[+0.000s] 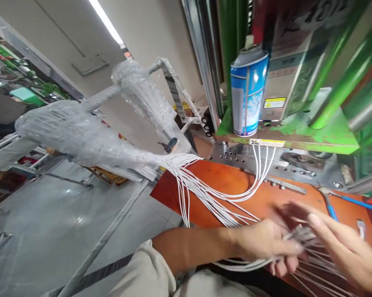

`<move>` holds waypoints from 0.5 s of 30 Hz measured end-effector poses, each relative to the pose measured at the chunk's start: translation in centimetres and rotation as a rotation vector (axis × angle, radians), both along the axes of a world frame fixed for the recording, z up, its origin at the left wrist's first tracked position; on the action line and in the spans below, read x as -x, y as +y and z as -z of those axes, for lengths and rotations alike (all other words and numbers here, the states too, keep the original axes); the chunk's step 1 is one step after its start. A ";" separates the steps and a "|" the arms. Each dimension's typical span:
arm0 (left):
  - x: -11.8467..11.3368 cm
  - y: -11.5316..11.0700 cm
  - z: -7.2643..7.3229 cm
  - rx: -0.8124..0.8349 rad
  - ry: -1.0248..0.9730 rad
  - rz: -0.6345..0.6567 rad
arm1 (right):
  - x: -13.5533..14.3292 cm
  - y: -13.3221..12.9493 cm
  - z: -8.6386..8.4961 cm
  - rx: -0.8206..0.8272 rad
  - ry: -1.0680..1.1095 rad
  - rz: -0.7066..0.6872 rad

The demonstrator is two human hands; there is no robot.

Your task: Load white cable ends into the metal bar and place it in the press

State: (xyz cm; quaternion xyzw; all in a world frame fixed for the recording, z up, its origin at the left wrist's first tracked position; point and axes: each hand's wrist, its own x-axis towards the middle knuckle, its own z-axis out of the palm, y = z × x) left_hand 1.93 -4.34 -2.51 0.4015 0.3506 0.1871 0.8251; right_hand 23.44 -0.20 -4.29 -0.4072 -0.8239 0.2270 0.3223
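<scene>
At the lower right of the frame we see our left hand [266, 245] closed around a bundle of thin white cables [204, 194], its fingers [280, 268] curled under the strands and the thumb pressed over them from above. Just beside it, further right, our right hand [347, 247] is blurred; its fingers [320, 225] reach toward the left hand and appear to pinch the grey cable ends [300, 235] between the two hands, though the blur keeps us from telling how firmly.

The cables fan out from the middle of the frame, run down across the orange table [235, 181] to our hands, and more strands trail off toward the lower right corner. A few of them loop up to the underside of the green machine ledge [297, 132] at the upper right. Upstream, in the left half of the frame, the cables are gathered in a long bundle wrapped in clear plastic film [81, 136], carried on a pale rack [102, 97].

On the green ledge stands a blue and white spray can [248, 90], upright. Below it a grey metal plate [266, 159] with rows of holes sits at the back of the table. A blue-handled tool [330, 208] lies on the table at right, near our right hand.
</scene>
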 end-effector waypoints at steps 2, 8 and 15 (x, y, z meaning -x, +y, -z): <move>0.0 2.2 -0.7 -0.055 0.016 -0.137 | 1.7 0.7 0.3 0.149 0.076 0.032; 1.9 7.2 -0.1 -0.206 0.110 -0.330 | 4.7 2.3 2.2 -0.262 -0.257 0.371; 1.9 6.2 2.4 -0.323 0.317 -0.371 | 2.9 0.3 2.3 -0.157 -0.298 0.383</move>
